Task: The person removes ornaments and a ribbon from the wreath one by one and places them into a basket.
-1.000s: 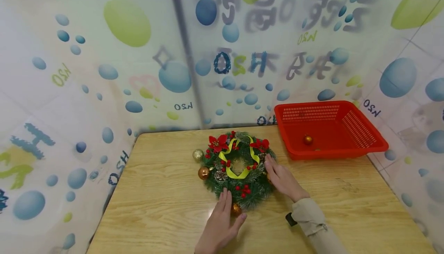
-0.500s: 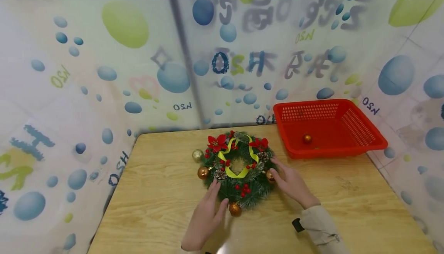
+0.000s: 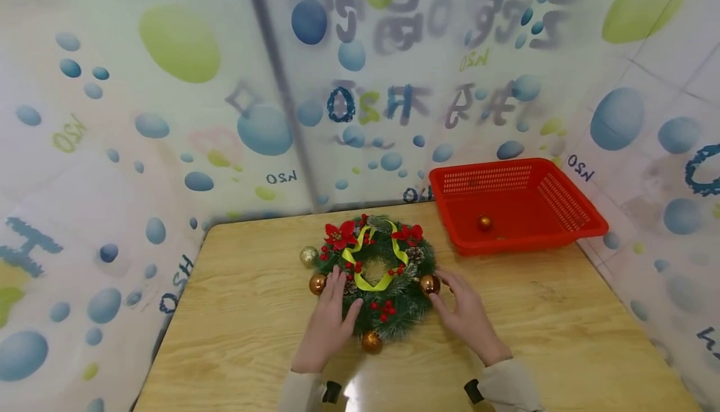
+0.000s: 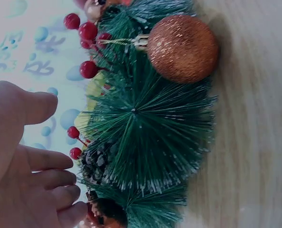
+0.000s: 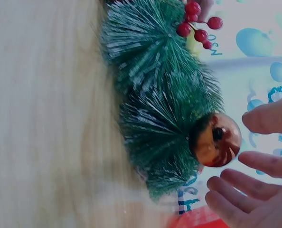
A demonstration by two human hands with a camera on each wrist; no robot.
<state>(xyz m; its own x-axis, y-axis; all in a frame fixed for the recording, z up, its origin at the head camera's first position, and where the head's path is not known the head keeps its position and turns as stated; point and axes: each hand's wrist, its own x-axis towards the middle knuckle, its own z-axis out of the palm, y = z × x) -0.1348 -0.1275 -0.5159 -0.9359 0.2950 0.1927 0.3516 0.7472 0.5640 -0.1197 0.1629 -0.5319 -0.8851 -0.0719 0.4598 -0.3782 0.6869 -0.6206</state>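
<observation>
A green Christmas wreath lies on the wooden table, dressed with red poinsettias, berries, pine cones and a yellow ribbon. My left hand, fingers straight, is over its front left side, near a copper ball; whether it touches cannot be told. My right hand is at the right side, with loosely bent fingers beside a shiny copper ball; a small gap shows between them in the right wrist view. A glittery copper ball sits at the front edge. A gold ball sits at the left.
A red plastic basket stands at the back right of the table, with one copper-gold ball inside. Behind the table hangs a patterned curtain with blue and green dots.
My left hand has moved from the wreath's front edge to its left side. My right hand has drawn down the right side, uncovering the shiny copper ball. The head view has shifted slightly.
</observation>
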